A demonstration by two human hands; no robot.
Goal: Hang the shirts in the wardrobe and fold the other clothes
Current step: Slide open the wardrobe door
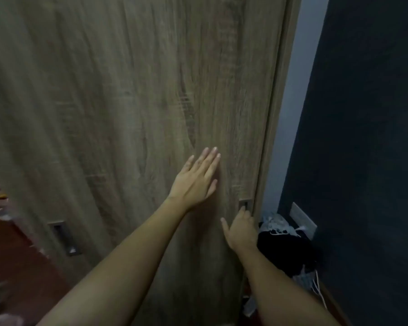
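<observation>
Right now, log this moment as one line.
left hand: flat on wardrobe door | right hand: hooked in recessed handle

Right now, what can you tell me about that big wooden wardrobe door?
The wardrobe door is a tall flat panel, grey-brown with wood grain, probably laminate. It fills most of the view, its right edge close to the frame. A dark recessed handle sits near that edge, a second handle lower left. The left hand lies flat on the panel, fingers straight; the right hand hooks its fingers into the right-edge handle.
</observation>
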